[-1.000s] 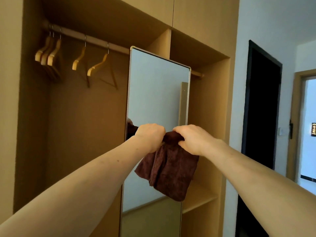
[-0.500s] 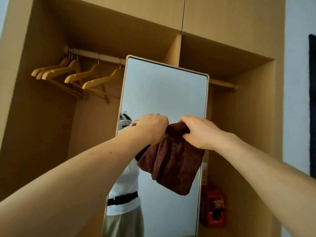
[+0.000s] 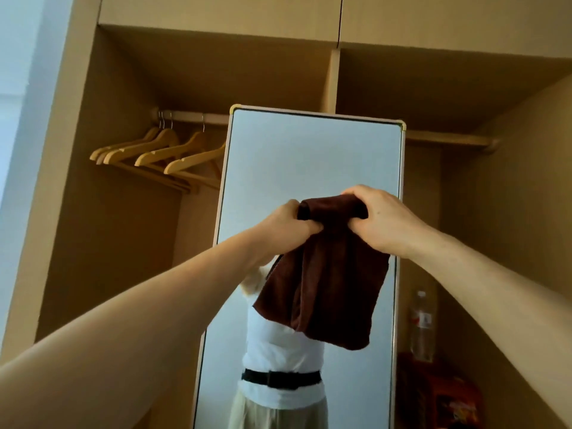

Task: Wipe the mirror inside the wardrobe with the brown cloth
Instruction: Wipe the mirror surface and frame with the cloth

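A tall mirror (image 3: 312, 159) with a pale frame stands upright inside the wooden wardrobe (image 3: 123, 243). Both my arms reach out in front of it. My left hand (image 3: 288, 224) grips the top left of the brown cloth (image 3: 325, 289), and my right hand (image 3: 377, 221) grips its top right. The cloth hangs folded below my fists, in front of the glass at mid height. Whether it touches the glass I cannot tell. The mirror reflects a person in a white top with a black belt.
Several wooden hangers (image 3: 161, 156) hang on the rail (image 3: 192, 116) left of the mirror. A clear plastic bottle (image 3: 422, 326) stands on a red box (image 3: 439, 394) in the right compartment. Closed cabinet doors (image 3: 216, 10) run along the top.
The view has swung left and now faces the mirror squarely. My two hands have kept their grip on the cloth, with my right hand now a little higher on its top edge.
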The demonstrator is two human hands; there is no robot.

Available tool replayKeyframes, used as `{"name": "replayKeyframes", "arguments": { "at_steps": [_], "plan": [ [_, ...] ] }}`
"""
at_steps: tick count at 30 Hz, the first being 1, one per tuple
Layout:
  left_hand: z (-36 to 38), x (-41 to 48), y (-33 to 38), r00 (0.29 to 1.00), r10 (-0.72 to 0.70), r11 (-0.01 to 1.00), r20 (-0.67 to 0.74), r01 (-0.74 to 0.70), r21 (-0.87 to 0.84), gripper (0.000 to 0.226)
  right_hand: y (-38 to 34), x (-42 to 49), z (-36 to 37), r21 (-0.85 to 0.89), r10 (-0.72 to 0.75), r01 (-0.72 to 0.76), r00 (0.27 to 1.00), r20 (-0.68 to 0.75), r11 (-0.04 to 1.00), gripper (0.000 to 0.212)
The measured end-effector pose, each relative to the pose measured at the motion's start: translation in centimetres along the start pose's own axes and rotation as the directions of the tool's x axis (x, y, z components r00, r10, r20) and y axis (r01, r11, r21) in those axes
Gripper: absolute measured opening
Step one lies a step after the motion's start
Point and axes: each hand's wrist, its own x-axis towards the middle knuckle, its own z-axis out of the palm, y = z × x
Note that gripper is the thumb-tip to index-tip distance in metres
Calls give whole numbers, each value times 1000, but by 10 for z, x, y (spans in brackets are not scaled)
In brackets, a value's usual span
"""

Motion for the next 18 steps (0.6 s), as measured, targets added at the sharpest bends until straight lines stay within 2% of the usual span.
{"name": "replayKeyframes", "arguments": {
  "at_steps": [3, 7, 12, 15, 18],
  "plan": [
    [1, 15, 5, 998, -62, 986, -22, 58, -156, 36, 3, 11, -4, -3, -11, 11, 999, -47, 1000, 30],
    [-6, 26, 15, 996, -83, 970, 36, 89, -225, 18, 6, 20, -6, 2, 26, -26, 996, -88, 1000, 31],
    [0, 42, 20, 989, -99, 946, -114, 58, -319, 10, -1, 22, -3, -227, -29, -51, 942, -334, 973, 42],
    [5, 53, 26, 979, -123, 897, -163, 40, -439, 10, -17, 19, 3, -241, -61, -2, 965, -254, 971, 65],
    [6, 63, 39, 962, -121, 894, -244, -1, -447, 11, -23, 19, 12, -380, -58, -14, 983, -177, 925, 86]
  ]
}}
